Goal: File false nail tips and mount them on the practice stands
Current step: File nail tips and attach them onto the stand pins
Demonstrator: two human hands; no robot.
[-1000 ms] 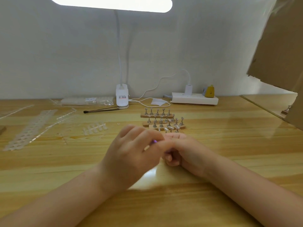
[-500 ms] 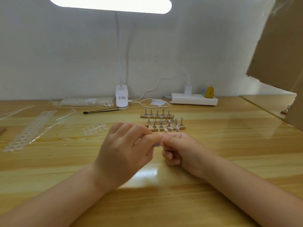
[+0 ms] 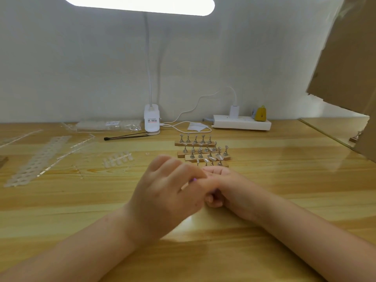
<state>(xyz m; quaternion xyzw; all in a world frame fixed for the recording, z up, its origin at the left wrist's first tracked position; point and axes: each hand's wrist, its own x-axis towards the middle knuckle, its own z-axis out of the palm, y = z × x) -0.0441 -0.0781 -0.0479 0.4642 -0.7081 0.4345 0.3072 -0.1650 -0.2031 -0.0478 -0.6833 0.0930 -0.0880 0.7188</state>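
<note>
My left hand (image 3: 168, 194) is curled over a small purple file (image 3: 193, 180), of which only a tip shows between the fingers. My right hand (image 3: 232, 188) lies on the table with its fingers curled, and its fingertips meet the left fingertips over a nail tip that the fingers hide. Just behind both hands stand the practice stands (image 3: 203, 151), several wooden bars with metal holders. A few clear nail tips (image 3: 212, 158) sit on the nearest holders.
Loose nail tips (image 3: 118, 158) and emptied plastic strips (image 3: 38, 159) lie on the left. At the back are a bag of tips (image 3: 107, 125), a lamp base (image 3: 151, 121), a black stick (image 3: 124, 136) and a power strip (image 3: 242, 124). Cardboard (image 3: 345, 68) hangs at the right.
My left hand slid left and then back right against the right fingertips. The purple file tip shows again. My right hand has hardly moved.
</note>
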